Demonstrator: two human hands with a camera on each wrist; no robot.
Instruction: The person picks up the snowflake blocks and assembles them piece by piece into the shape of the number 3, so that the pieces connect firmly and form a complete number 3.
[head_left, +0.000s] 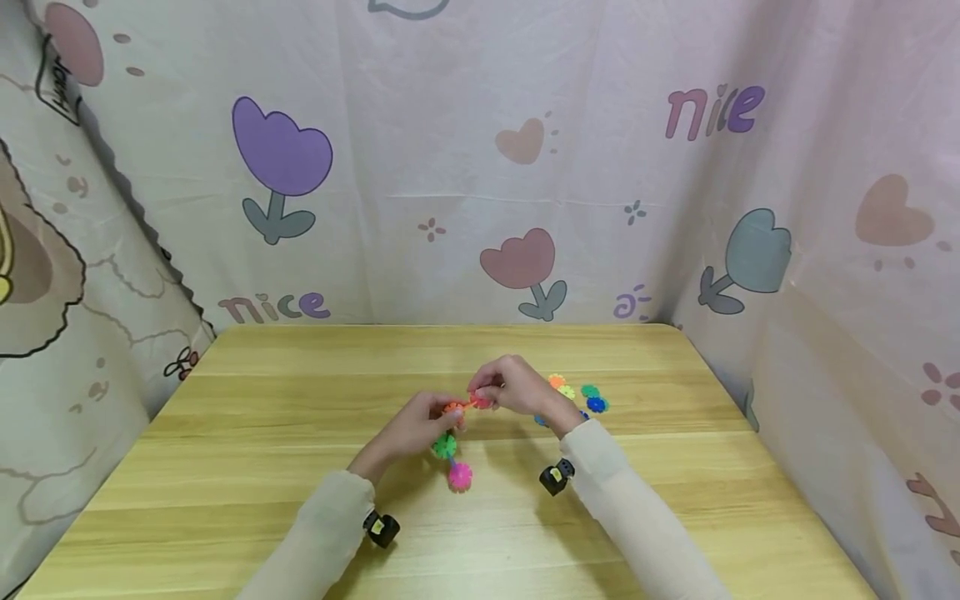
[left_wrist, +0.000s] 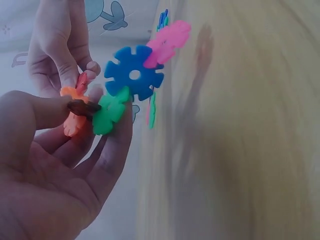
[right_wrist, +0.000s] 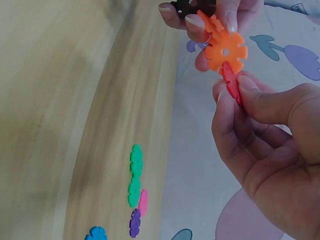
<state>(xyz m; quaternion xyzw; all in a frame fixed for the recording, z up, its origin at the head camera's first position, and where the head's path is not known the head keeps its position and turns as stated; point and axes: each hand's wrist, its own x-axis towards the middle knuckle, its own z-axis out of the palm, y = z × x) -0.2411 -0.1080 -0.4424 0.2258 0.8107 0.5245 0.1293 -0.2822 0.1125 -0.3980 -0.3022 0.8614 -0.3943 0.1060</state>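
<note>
My left hand (head_left: 416,427) pinches a chain of notched snowflake discs near its orange disc (right_wrist: 215,55) and brown disc (left_wrist: 82,108). From that grip hang a green disc (left_wrist: 107,115), a blue disc (left_wrist: 119,75) and a pink disc (left_wrist: 170,41), linked one to another. Between thumb and fingertips, my right hand (head_left: 519,388) holds a red disc (right_wrist: 231,85). Its edge meets the orange disc's rim; whether the slots are fully interlocked I cannot tell. Both hands are raised above the table (head_left: 285,500), close together.
Several loose discs lie behind and right of my right hand, among them an orange one (head_left: 556,380), a yellow one (head_left: 567,392) and a dark blue one (head_left: 597,404). A printed curtain (head_left: 420,267) hangs behind the table.
</note>
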